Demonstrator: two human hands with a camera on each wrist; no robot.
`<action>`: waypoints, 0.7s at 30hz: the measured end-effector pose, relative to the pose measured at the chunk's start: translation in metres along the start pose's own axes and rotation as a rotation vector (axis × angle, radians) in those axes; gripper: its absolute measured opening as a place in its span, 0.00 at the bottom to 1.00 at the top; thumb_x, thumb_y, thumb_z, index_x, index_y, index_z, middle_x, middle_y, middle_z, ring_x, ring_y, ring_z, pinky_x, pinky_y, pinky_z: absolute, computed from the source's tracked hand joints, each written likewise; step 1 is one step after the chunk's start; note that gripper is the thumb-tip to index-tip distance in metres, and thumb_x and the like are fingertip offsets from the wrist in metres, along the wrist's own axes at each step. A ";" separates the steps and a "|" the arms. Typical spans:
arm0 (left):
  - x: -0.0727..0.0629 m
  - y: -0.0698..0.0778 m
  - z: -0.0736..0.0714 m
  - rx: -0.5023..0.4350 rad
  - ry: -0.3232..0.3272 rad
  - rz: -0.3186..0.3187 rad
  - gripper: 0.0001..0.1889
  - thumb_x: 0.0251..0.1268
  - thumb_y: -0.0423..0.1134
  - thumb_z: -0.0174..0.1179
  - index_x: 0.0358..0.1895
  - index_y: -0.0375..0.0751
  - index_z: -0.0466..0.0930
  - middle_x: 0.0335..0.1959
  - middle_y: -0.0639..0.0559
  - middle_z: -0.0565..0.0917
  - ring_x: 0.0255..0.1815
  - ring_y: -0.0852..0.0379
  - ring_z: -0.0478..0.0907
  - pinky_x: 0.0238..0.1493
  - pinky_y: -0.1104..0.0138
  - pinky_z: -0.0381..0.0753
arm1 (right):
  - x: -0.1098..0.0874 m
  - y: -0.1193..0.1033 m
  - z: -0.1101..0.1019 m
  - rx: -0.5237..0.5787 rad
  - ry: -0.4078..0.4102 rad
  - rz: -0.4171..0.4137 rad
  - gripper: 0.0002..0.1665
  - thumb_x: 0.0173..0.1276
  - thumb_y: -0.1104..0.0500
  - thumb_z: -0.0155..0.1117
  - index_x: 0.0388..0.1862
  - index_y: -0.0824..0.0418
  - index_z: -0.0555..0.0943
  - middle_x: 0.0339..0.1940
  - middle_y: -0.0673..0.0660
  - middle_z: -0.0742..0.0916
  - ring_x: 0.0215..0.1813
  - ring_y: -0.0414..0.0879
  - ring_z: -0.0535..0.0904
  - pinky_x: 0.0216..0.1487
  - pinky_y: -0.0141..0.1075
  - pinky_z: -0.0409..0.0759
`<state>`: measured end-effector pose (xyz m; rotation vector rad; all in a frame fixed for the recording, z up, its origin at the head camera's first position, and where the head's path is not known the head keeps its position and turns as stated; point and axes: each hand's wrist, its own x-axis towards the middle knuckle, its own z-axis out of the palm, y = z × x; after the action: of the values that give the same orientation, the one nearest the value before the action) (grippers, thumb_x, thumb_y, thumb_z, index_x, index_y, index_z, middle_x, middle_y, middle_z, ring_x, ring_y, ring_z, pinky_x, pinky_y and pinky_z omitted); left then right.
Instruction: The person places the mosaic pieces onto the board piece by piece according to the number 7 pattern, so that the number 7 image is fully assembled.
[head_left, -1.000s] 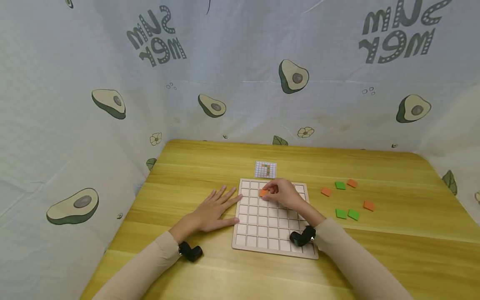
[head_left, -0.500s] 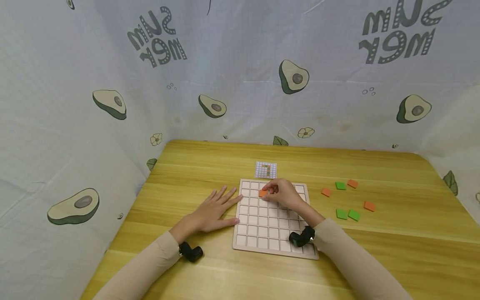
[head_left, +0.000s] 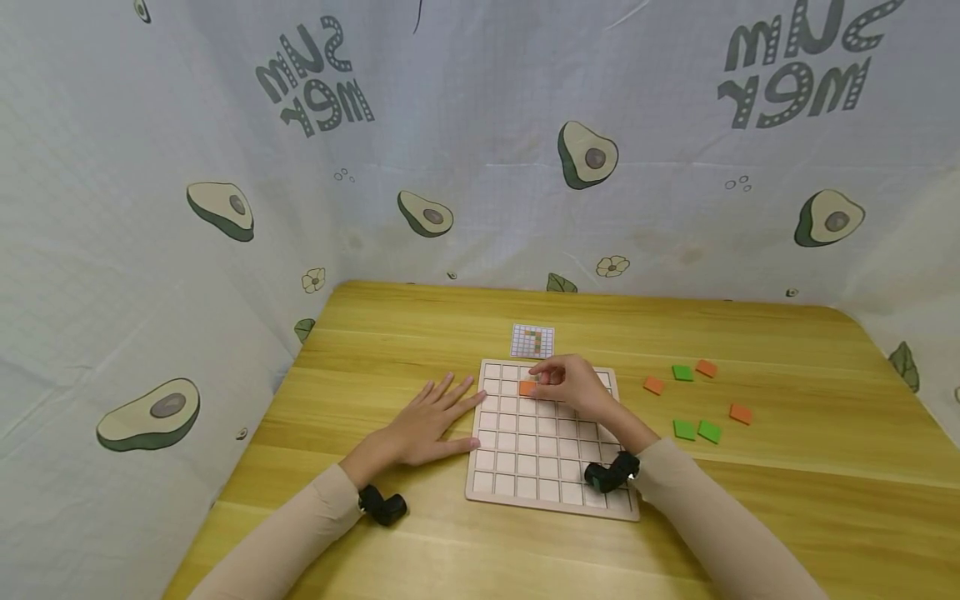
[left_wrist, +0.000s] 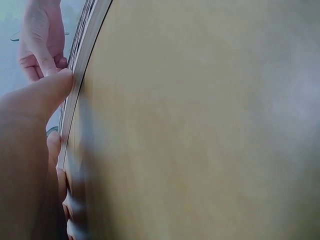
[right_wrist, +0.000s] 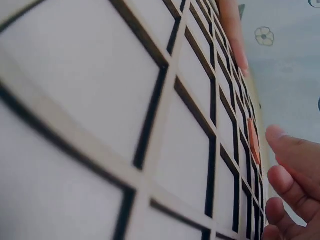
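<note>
A pale wooden grid board (head_left: pixel 551 503) with square cells lies on the table. An orange square tile (head_left: pixel 527 388) sits in a cell of its second row from the far edge. Just right of that tile is my right hand (head_left: pixel 576 385), its thumb and fingers parted and loosely bent. In the right wrist view the tile (right_wrist: pixel 254 141) lies at the grid, with a gap between it and the thumb (right_wrist: pixel 292 150). My left hand (head_left: pixel 423 427) lies with spread fingers beside the board, index fingertip and thumb tip on its left edge. The thumb (left_wrist: pixel 47 92) touches that edge in the left wrist view.
A small card (head_left: pixel 532 342) printed with a coloured grid pattern lies beyond the board. To the right are several loose tiles, among them a green tile (head_left: pixel 708 431) and an orange tile (head_left: pixel 740 414). A printed white cloth (head_left: pixel 480 167) hangs behind the table.
My right hand has let go of the orange tile and shifted slightly right, its fingers parting. The tile stays in its cell. My left hand has not moved.
</note>
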<state>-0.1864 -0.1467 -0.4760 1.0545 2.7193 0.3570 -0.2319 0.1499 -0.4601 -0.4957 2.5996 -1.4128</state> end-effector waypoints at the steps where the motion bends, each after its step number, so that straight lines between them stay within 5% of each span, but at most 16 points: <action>1: 0.000 0.000 0.000 -0.002 0.001 -0.001 0.40 0.74 0.69 0.41 0.82 0.58 0.43 0.82 0.49 0.41 0.81 0.41 0.34 0.76 0.46 0.36 | -0.001 0.001 -0.002 0.010 0.000 0.000 0.17 0.59 0.65 0.77 0.46 0.70 0.86 0.28 0.55 0.81 0.30 0.47 0.71 0.30 0.33 0.69; 21: -0.001 0.002 -0.001 -0.005 0.005 0.006 0.40 0.74 0.69 0.41 0.82 0.57 0.44 0.82 0.48 0.42 0.81 0.40 0.34 0.76 0.45 0.36 | -0.033 0.004 -0.061 -0.062 0.076 -0.030 0.18 0.64 0.62 0.74 0.50 0.71 0.85 0.30 0.55 0.83 0.32 0.46 0.71 0.29 0.32 0.67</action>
<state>-0.1851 -0.1462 -0.4746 1.0626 2.7183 0.3682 -0.2187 0.2119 -0.4306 -0.5000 2.7142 -1.3900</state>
